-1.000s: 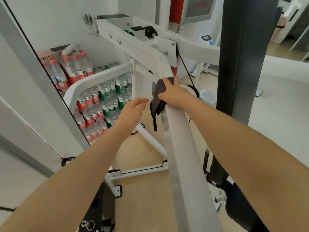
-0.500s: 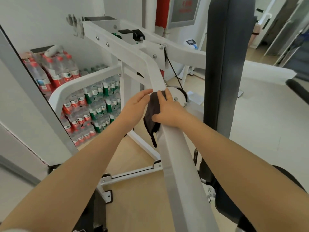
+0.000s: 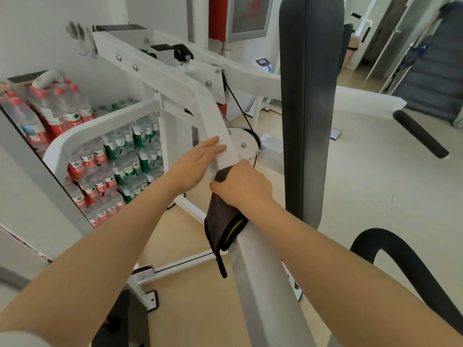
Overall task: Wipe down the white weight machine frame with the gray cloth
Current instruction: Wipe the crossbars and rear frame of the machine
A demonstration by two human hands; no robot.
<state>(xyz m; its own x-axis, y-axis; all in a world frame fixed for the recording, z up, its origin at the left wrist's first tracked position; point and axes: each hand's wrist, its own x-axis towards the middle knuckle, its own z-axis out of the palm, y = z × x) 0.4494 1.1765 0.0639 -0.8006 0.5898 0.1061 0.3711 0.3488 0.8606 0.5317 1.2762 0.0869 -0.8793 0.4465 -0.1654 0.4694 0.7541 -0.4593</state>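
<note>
The white weight machine frame (image 3: 263, 284) slopes up from the bottom centre to a bend and a top beam at upper left. A dark gray cloth (image 3: 220, 221) drapes over the sloped bar, with a strap hanging below it. My right hand (image 3: 241, 187) grips the cloth's upper end against the bar. My left hand (image 3: 198, 161) lies flat, fingers straight, on the bar's left side just above the cloth, near a white pulley (image 3: 244, 141).
A tall gray back pad (image 3: 310, 108) stands right of the bar. Packs of water bottles (image 3: 117, 156) are stacked at left behind a white frame arm. A black padded handle (image 3: 406, 266) curves at lower right; a black roller (image 3: 421, 134) sits at right.
My right hand has slid the cloth down the sloped bar towards me. My left hand has come from the air onto the bar above the cloth.
</note>
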